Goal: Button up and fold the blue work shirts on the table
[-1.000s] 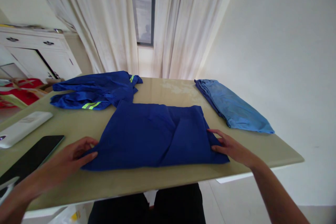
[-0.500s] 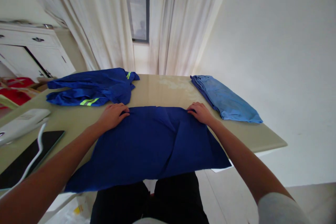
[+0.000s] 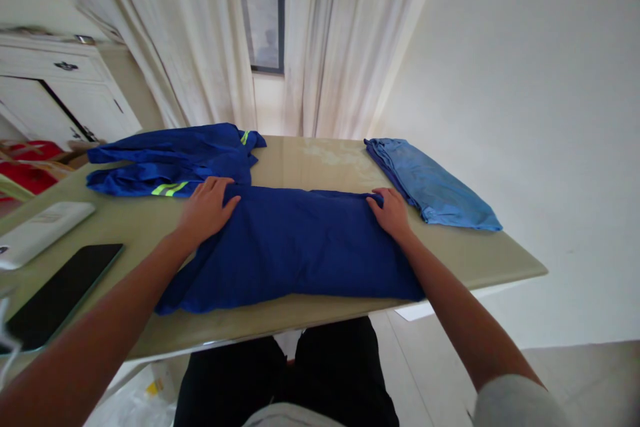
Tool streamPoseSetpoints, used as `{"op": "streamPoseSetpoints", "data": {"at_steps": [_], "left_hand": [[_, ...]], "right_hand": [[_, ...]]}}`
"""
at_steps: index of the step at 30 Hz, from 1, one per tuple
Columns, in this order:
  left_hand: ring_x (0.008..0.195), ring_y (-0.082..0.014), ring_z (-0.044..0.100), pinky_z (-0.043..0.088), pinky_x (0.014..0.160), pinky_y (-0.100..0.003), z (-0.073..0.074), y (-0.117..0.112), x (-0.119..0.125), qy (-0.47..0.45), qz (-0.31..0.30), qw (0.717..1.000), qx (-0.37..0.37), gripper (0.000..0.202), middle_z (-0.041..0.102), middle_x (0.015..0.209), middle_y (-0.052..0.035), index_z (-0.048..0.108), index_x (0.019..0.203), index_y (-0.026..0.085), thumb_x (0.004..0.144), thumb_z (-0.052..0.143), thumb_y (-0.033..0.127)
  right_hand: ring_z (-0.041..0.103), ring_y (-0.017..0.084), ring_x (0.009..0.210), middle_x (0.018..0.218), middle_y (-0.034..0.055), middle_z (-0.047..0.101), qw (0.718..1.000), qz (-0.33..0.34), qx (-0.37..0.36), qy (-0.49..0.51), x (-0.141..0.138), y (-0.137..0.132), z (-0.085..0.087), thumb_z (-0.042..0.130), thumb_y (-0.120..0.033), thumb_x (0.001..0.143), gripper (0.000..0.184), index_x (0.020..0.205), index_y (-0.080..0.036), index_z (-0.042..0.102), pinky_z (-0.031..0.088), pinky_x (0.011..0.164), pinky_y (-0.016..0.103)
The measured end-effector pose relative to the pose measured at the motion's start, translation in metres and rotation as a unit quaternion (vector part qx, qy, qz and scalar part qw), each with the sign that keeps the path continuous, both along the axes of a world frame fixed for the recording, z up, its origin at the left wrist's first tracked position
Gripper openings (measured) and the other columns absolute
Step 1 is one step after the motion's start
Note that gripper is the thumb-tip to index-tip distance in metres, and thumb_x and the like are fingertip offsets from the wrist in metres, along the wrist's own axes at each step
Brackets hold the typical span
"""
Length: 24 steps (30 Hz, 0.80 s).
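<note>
Beige tabletop (image 3: 470, 257) spreads before me, and along its front edge lies the navy folded garment (image 3: 305, 247). Half a second ago its near side reached past that edge; now it sits back on the tabletop, which I judge makes a more compact fold. Beyond, leftward, is the blue garment with reflective stripes (image 3: 200, 150); rightward, a pale-blue folded garment (image 3: 435, 187). My right hand (image 3: 393, 213) pinches the far right corner; my left hand (image 3: 207, 210) covers the far left one, whether gripping I cannot tell.
</note>
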State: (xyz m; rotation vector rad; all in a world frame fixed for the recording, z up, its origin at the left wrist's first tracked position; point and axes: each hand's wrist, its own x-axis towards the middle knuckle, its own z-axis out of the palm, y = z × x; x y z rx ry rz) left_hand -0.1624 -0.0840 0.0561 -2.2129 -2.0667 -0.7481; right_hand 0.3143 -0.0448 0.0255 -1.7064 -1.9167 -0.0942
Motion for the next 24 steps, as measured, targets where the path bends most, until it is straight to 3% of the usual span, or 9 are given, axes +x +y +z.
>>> {"op": "streamPoseSetpoints", "data": {"at_steps": [2, 4, 7, 9, 13, 16, 18, 21, 24], "left_hand": [[0.094, -0.0294, 0.072, 0.055, 0.092, -0.042, -0.001, -0.052, -0.016, -0.071, 0.038, 0.994, -0.072, 0.049, 0.074, 0.116, -0.0132, 0.064, 0.117, 0.021, 0.094, 0.050, 0.061], [0.076, -0.0278, 0.071, 0.056, 0.076, -0.040, -0.012, -0.108, -0.036, -0.107, 0.114, 0.979, -0.129, 0.050, 0.075, 0.096, -0.0060, 0.065, 0.104, 0.027, 0.087, 0.052, 0.072], [0.074, -0.0325, 0.071, 0.055, 0.068, -0.044, -0.039, -0.176, -0.054, -0.146, 0.175, 0.965, -0.129, 0.048, 0.074, 0.083, -0.0026, 0.066, 0.090, 0.036, 0.073, 0.058, 0.080], [0.078, -0.0351, 0.071, 0.055, 0.070, -0.047, -0.052, -0.201, -0.054, -0.167, 0.189, 0.960, -0.118, 0.043, 0.073, 0.082, -0.0012, 0.066, 0.086, 0.040, 0.068, 0.063, 0.079], [0.077, -0.0306, 0.069, 0.055, 0.070, -0.044, -0.054, -0.210, -0.037, -0.215, 0.213, 0.949, -0.089, 0.039, 0.072, 0.088, 0.0033, 0.066, 0.093, 0.043, 0.073, 0.065, 0.076], [0.072, -0.0291, 0.066, 0.053, 0.066, -0.041, -0.046, -0.204, -0.027, -0.231, 0.250, 0.938, -0.069, 0.043, 0.069, 0.076, 0.0028, 0.068, 0.097, 0.041, 0.076, 0.061, 0.078], [0.067, -0.0285, 0.066, 0.052, 0.065, -0.041, -0.042, -0.200, -0.022, -0.236, 0.249, 0.936, -0.080, 0.045, 0.067, 0.072, 0.0026, 0.069, 0.093, 0.039, 0.074, 0.063, 0.079], [0.067, -0.0270, 0.066, 0.054, 0.066, -0.042, -0.038, -0.193, -0.022, -0.221, 0.228, 0.946, -0.068, 0.044, 0.074, 0.086, 0.0025, 0.069, 0.088, 0.038, 0.071, 0.065, 0.079], [0.069, -0.0271, 0.065, 0.055, 0.066, -0.044, -0.039, -0.189, -0.030, -0.179, 0.226, 0.957, -0.027, 0.045, 0.074, 0.097, 0.0003, 0.066, 0.081, 0.034, 0.072, 0.060, 0.078]], "right_hand": [[0.069, 0.028, 0.090, 0.106, 0.0135, 0.074, 0.999, -0.014, -0.021, 0.043, 0.018, -0.043, 0.004, 0.057, -0.053, 0.099, 0.038, 0.108, -0.019, 0.070, 0.053, 0.088, 0.042], [0.066, 0.024, 0.071, 0.085, 0.0067, 0.074, 0.994, -0.036, -0.082, 0.061, 0.037, -0.095, 0.007, 0.058, -0.067, 0.096, 0.046, 0.096, -0.023, 0.070, 0.052, 0.073, 0.038], [0.064, 0.022, 0.063, 0.072, 0.0033, 0.072, 0.981, -0.062, -0.151, 0.101, 0.049, -0.167, 0.005, 0.059, -0.076, 0.092, 0.052, 0.085, -0.025, 0.070, 0.048, 0.062, 0.034], [0.063, 0.022, 0.061, 0.071, 0.0034, 0.071, 0.977, -0.059, -0.160, 0.129, 0.047, -0.198, 0.000, 0.061, -0.078, 0.089, 0.053, 0.081, -0.025, 0.070, 0.049, 0.060, 0.034], [0.063, 0.022, 0.062, 0.080, 0.0071, 0.074, 0.980, -0.086, -0.099, 0.149, 0.036, -0.219, -0.013, 0.062, -0.080, 0.085, 0.055, 0.085, -0.025, 0.071, 0.050, 0.061, 0.036], [0.060, 0.022, 0.059, 0.080, 0.0071, 0.074, 0.977, -0.138, -0.084, 0.137, 0.034, -0.220, -0.019, 0.063, -0.082, 0.083, 0.059, 0.093, -0.025, 0.073, 0.048, 0.059, 0.037], [0.057, 0.022, 0.058, 0.077, 0.0062, 0.072, 0.978, -0.128, -0.090, 0.135, 0.032, -0.221, -0.019, 0.062, -0.082, 0.084, 0.058, 0.091, -0.025, 0.072, 0.047, 0.059, 0.037], [0.055, 0.021, 0.060, 0.077, 0.0064, 0.069, 0.985, -0.097, -0.058, 0.128, 0.030, -0.222, -0.016, 0.055, -0.075, 0.092, 0.052, 0.082, -0.025, 0.068, 0.046, 0.061, 0.036], [0.058, 0.022, 0.065, 0.082, 0.0079, 0.068, 0.982, -0.127, 0.007, 0.136, 0.031, -0.225, -0.016, 0.055, -0.070, 0.095, 0.048, 0.084, -0.024, 0.066, 0.048, 0.064, 0.036]]}}
